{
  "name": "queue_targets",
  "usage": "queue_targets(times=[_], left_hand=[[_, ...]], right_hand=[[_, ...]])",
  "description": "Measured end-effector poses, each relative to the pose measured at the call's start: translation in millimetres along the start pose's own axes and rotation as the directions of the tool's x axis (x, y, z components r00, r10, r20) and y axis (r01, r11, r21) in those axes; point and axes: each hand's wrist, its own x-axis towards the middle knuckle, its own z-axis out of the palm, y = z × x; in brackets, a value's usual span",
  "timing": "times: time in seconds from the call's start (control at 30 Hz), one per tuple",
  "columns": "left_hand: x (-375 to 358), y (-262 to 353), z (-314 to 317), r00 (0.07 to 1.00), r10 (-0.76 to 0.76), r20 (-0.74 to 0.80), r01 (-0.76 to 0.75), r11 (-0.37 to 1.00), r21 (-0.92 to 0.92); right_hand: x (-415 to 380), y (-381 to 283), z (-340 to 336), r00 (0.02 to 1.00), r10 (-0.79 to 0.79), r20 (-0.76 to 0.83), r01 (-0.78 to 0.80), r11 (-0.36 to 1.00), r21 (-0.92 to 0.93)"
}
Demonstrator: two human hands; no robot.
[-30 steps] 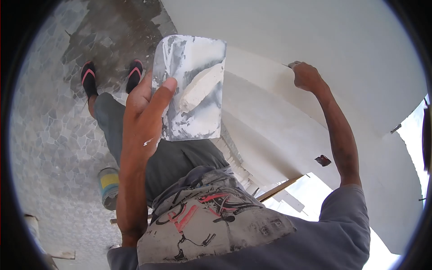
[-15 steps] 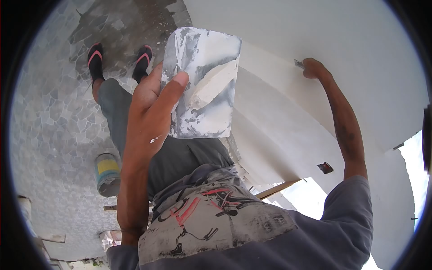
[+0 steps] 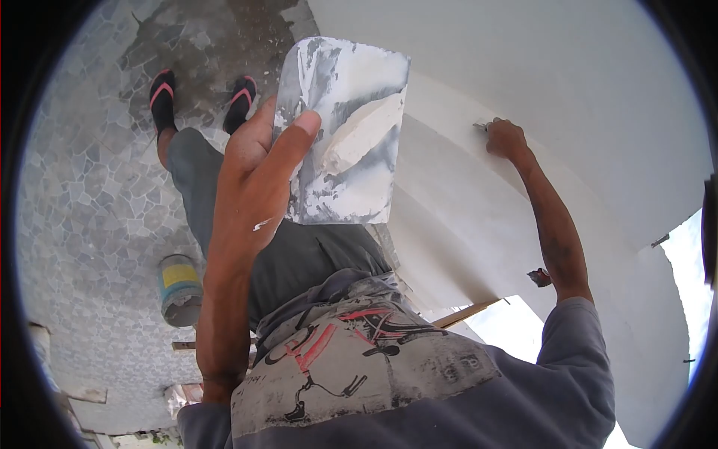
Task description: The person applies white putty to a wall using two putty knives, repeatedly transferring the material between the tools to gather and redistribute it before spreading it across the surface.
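Note:
My left hand (image 3: 254,172) grips a flat metal plate (image 3: 314,198) by its near edge, with the thumb across its face. White paste is smeared over the plate, and a thick ridge of putty (image 3: 363,135) lies diagonally on it. Out to the right, my right hand (image 3: 506,139) is closed around a small putty knife (image 3: 481,127). Its blade is at the white wall (image 3: 449,150), and most of the tool is hidden by my fingers. A white fleck of paste marks the back of my left hand.
A bucket with a yellow label (image 3: 179,288) stands on the stone-patterned floor (image 3: 90,187) left of my legs. A rough-edged hole (image 3: 538,278) opens in the wall beside my right forearm. A wooden strip (image 3: 465,314) shows behind my waist.
My right hand has moved a little to the left and down along the wall with the putty knife. My left hand and the plate have shifted slightly up and right.

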Motion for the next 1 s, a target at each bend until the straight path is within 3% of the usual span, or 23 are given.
queue_targets(times=[0.37,0.4,0.57,0.7,0.8,0.9,1.0], left_hand=[[-3.4,11.7,-1.5,0.999,0.036,0.030,-0.036,0.999,0.001],[-3.5,12.5,-0.5,0.999,0.037,0.014,-0.037,0.999,0.004],[-2.9,13.3,3.1,0.999,-0.003,0.035,0.005,1.000,-0.031],[-2.6,14.5,3.5,1.000,0.001,0.023,-0.001,1.000,-0.009],[-1.9,12.6,1.5,0.999,-0.021,0.028,0.021,1.000,-0.011],[0.7,17.7,4.8,0.999,-0.021,0.047,0.020,1.000,0.013],[-5.3,20.1,8.9,0.999,-0.005,0.044,0.006,1.000,-0.023]], right_hand=[[-101.5,-103.8,-1.9,0.936,-0.230,-0.266,0.212,0.973,-0.094],[-110.2,-112.3,-11.0,0.951,-0.226,-0.209,0.216,0.974,-0.069],[-108.2,-100.6,-18.0,0.880,-0.138,-0.454,0.037,0.974,-0.224],[-107.3,-92.8,18.2,0.957,-0.070,-0.281,-0.009,0.963,-0.270],[-114.1,-98.8,23.4,0.955,-0.060,-0.289,-0.032,0.952,-0.305],[-127.1,-108.9,13.4,0.920,-0.123,-0.372,0.014,0.959,-0.283],[-140.9,-109.1,-15.3,0.946,-0.204,-0.253,0.167,0.973,-0.159]])
